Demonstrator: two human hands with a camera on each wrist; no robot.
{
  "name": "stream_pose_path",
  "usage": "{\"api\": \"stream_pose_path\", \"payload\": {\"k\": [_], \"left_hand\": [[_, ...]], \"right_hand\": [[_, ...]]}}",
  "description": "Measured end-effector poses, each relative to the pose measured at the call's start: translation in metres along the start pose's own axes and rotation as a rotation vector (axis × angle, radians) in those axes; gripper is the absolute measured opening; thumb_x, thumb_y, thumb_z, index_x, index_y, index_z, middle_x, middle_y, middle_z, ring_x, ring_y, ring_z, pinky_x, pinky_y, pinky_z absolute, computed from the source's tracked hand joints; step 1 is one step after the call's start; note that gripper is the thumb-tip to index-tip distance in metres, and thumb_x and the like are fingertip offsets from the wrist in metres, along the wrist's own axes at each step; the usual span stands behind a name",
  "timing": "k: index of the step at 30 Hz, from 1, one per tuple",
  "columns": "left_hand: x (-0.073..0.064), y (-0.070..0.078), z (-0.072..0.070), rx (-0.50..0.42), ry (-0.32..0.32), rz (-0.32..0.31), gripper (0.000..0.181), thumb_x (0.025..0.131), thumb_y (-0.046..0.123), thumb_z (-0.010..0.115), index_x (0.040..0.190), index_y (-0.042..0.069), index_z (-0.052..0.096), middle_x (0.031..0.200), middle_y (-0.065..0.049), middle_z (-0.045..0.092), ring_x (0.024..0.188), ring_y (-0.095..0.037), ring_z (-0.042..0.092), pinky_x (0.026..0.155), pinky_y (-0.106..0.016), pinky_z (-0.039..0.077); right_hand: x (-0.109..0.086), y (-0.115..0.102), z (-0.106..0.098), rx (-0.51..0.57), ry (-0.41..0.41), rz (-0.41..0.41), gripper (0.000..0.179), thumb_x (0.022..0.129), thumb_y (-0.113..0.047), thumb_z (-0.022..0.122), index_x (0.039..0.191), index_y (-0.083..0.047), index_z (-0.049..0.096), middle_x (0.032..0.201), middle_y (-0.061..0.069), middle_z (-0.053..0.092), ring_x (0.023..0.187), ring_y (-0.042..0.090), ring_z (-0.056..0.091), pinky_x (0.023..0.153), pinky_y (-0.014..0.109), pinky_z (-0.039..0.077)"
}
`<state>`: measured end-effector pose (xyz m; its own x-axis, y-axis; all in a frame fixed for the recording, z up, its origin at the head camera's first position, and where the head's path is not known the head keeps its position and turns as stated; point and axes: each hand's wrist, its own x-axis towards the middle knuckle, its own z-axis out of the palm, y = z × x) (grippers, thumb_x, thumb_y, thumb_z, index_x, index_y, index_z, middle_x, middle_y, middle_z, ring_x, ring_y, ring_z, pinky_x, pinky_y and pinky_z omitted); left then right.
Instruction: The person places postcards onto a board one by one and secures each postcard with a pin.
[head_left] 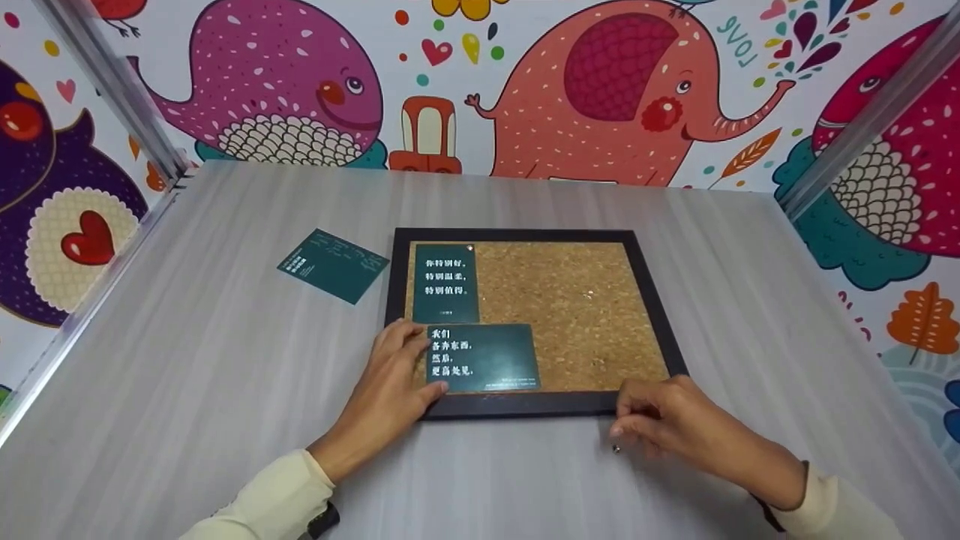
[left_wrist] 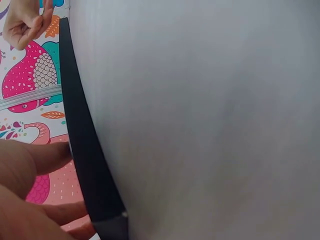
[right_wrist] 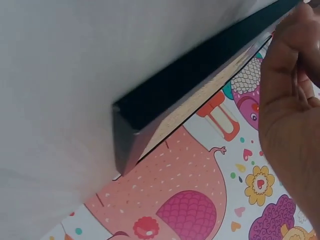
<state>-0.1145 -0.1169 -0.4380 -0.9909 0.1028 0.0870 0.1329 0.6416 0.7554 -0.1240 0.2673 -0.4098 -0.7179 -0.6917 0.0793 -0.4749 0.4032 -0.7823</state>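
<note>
A cork board [head_left: 566, 322] in a black frame [head_left: 517, 405] lies flat on the table. Along its lower left lies a dark green card [head_left: 487, 360] with white writing. My left hand [head_left: 397, 375] rests over the frame's left corner, its fingertips and thumb touching that card's left end. Above it an upright green card [head_left: 445, 283] has a small pin [head_left: 470, 247] at its top right corner. My right hand [head_left: 671, 416], near the frame's lower right corner, pinches a small shiny push pin [head_left: 616, 448] at its fingertips.
A third green card [head_left: 334, 266] lies on the table [head_left: 225, 360], left of the frame. Small shiny pins [head_left: 589, 294] show on the cork's right half. A wall with cartoon animals [head_left: 600, 90] stands behind the table, and metal posts [head_left: 862, 112] rise at the sides.
</note>
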Motion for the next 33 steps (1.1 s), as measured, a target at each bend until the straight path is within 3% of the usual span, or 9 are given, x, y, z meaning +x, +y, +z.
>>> {"api": "stream_pose_path", "payload": {"k": [7, 13, 21, 28, 33], "left_hand": [[0.001, 0.000, 0.001, 0.029, 0.010, 0.009, 0.063, 0.087, 0.002, 0.092, 0.142, -0.015, 0.064, 0.154, -0.022, 0.053, 0.157, -0.041, 0.035, 0.129, -0.057, 0.033], [0.001, 0.000, 0.001, 0.031, 0.024, 0.024, 0.063, 0.087, 0.002, 0.092, 0.140, -0.016, 0.065, 0.153, -0.023, 0.054, 0.156, -0.042, 0.036, 0.129, -0.057, 0.033], [0.000, 0.000, 0.001, 0.013, 0.025, 0.028, 0.062, 0.086, 0.001, 0.092, 0.140, -0.017, 0.065, 0.153, -0.023, 0.055, 0.158, -0.042, 0.033, 0.129, -0.057, 0.032], [0.001, -0.001, 0.001, 0.020, 0.021, 0.024, 0.063, 0.086, 0.001, 0.092, 0.140, -0.017, 0.064, 0.154, -0.024, 0.054, 0.158, -0.044, 0.033, 0.130, -0.058, 0.030], [0.001, -0.001, 0.001, 0.020, 0.019, 0.024, 0.063, 0.087, 0.001, 0.092, 0.140, -0.017, 0.064, 0.154, -0.024, 0.054, 0.159, -0.044, 0.032, 0.130, -0.058, 0.030]], "right_hand": [[0.021, -0.008, -0.002, -0.086, 0.091, 0.083, 0.010, 0.096, -0.012, 0.085, 0.088, -0.016, 0.082, 0.071, -0.002, 0.074, 0.055, 0.005, 0.062, 0.047, 0.027, 0.054], [0.037, -0.010, -0.005, -0.114, 0.093, 0.121, 0.004, 0.099, -0.007, 0.081, 0.099, -0.007, 0.086, 0.078, 0.000, 0.079, 0.060, 0.009, 0.069, 0.054, 0.028, 0.059], [0.055, -0.008, -0.005, -0.134, 0.067, 0.123, 0.021, 0.102, 0.012, 0.069, 0.116, 0.004, 0.082, 0.091, 0.007, 0.081, 0.069, 0.010, 0.072, 0.062, 0.027, 0.062], [0.069, -0.005, -0.002, -0.057, 0.055, 0.177, 0.022, 0.103, 0.013, 0.065, 0.110, 0.002, 0.082, 0.093, 0.008, 0.080, 0.072, 0.013, 0.070, 0.063, 0.026, 0.061], [0.078, -0.002, -0.001, -0.087, 0.080, 0.167, 0.017, 0.104, 0.009, 0.069, 0.106, 0.000, 0.083, 0.092, 0.006, 0.080, 0.073, 0.012, 0.070, 0.063, 0.024, 0.059]]}}
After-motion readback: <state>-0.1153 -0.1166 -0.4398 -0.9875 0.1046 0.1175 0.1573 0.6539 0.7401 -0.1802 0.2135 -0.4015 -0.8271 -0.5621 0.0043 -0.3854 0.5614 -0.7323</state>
